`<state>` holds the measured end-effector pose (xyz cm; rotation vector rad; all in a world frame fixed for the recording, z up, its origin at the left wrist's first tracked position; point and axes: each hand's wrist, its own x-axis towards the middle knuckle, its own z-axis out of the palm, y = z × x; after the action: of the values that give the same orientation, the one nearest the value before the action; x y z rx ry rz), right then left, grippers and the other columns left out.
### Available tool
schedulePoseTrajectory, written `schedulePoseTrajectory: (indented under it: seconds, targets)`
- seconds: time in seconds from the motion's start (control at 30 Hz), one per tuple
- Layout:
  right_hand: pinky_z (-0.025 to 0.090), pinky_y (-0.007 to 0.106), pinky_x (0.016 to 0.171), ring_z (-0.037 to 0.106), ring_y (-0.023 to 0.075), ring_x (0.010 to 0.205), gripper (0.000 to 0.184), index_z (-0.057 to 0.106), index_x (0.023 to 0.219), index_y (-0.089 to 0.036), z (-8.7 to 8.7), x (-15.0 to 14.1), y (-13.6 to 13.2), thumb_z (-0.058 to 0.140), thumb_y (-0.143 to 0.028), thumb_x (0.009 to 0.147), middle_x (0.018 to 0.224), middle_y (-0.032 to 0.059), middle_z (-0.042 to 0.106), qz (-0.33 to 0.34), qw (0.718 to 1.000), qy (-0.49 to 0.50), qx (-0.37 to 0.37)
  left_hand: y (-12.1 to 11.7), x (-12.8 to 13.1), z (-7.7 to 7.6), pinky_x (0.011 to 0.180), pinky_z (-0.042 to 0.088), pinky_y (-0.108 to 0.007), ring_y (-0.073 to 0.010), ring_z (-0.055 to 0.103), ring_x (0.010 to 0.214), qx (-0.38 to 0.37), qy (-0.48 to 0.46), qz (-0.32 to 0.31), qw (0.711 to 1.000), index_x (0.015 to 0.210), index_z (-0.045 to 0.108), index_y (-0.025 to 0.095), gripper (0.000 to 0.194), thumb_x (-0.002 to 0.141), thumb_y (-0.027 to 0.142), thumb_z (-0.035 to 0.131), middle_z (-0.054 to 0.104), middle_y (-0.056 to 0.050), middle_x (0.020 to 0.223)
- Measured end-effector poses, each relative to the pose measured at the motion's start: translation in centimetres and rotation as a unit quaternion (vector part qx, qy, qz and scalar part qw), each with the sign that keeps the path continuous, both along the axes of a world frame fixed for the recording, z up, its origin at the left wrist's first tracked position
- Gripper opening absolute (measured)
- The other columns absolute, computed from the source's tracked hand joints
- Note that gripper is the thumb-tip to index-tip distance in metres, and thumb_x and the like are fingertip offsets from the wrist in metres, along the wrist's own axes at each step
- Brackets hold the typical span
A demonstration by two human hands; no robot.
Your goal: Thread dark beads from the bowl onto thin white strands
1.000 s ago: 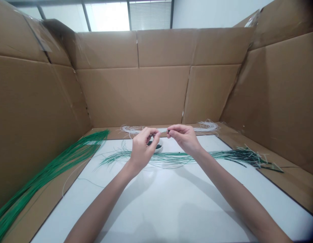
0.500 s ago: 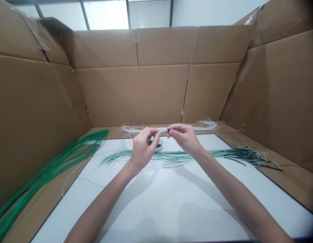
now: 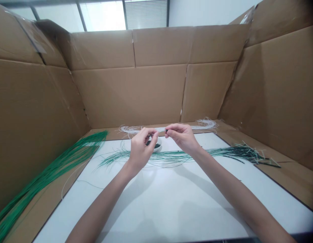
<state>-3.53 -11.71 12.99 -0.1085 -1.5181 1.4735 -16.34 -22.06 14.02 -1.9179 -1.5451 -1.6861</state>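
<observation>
My left hand (image 3: 141, 148) and my right hand (image 3: 183, 136) are raised over the white table top (image 3: 171, 202), fingertips pinched and nearly meeting. Between them runs a thin pale strand (image 3: 160, 131), and my right fingertips hold a tiny dark piece at its end. Just under my left fingers sits a small white bowl (image 3: 157, 147) with dark bits inside. A bundle of green strands (image 3: 181, 156) lies across the table behind my wrists.
Cardboard walls (image 3: 133, 91) enclose the table on three sides. A long sheaf of green strands (image 3: 52, 168) lies along the left wall. White strands (image 3: 204, 125) lie at the back edge. Cut green and pale ends (image 3: 250, 155) are piled at the right.
Both hands keep the same pinch near the bowl; the view has shifted slightly to the left.
</observation>
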Motion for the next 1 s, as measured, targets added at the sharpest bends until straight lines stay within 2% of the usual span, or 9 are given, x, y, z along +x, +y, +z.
schedulePoseTrajectory:
  seconds: [0.5, 0.7, 0.8, 1.0]
  targets:
    - [0.049, 0.027, 0.062, 0.06, 0.0106, 0.059, 0.009, 0.071, 0.073, -0.022, -0.2, 0.1, 0.2, 0.071, -0.019, 0.065, 0.062, -0.0012, 0.065, -0.014, 1.0, 0.0, 0.022, 0.1, -0.1, -0.2, 0.053, 0.036, -0.018, -0.0073, 0.047, 0.057, 0.039, 0.058, 0.005, 0.998, 0.078, 0.057, 0.016, 0.007, 0.082, 0.017, 0.052, 0.058, 0.001, 0.068]
    - [0.05, 0.029, 0.063, 0.06, 0.0128, 0.064, 0.007, 0.071, 0.073, -0.021, 0.4, 0.8, -0.1, 0.071, -0.022, 0.065, 0.069, 0.0008, 0.066, -0.096, 0.986, -0.062, 0.121, 0.2, -0.3, -0.2, 0.054, 0.037, -0.018, -0.0069, 0.047, 0.058, 0.052, 0.073, 0.009, 0.996, 0.079, 0.057, 0.016, 0.006, 0.081, 0.015, 0.052, 0.057, 0.001, 0.068]
    - [0.051, 0.027, 0.063, 0.061, 0.0123, 0.065, 0.007, 0.071, 0.073, -0.022, 0.7, 1.1, -0.5, 0.07, -0.02, 0.066, 0.073, 0.0011, 0.067, -0.115, 0.976, -0.085, 0.164, 0.2, -0.4, -0.3, 0.055, 0.037, -0.018, -0.007, 0.047, 0.059, 0.052, 0.085, 0.008, 0.995, 0.079, 0.057, 0.015, 0.006, 0.081, 0.015, 0.052, 0.057, 0.001, 0.068]
    - [0.052, 0.026, 0.067, 0.063, 0.0121, 0.068, 0.01, 0.071, 0.076, -0.021, 1.0, 1.3, -0.8, 0.07, -0.021, 0.066, 0.075, 0.001, 0.068, -0.115, 0.978, -0.089, 0.152, 0.1, -0.4, -0.3, 0.057, 0.038, -0.018, -0.0073, 0.047, 0.059, 0.053, 0.095, 0.0, 0.994, 0.08, 0.058, 0.016, 0.006, 0.082, 0.015, 0.052, 0.058, 0.001, 0.07]
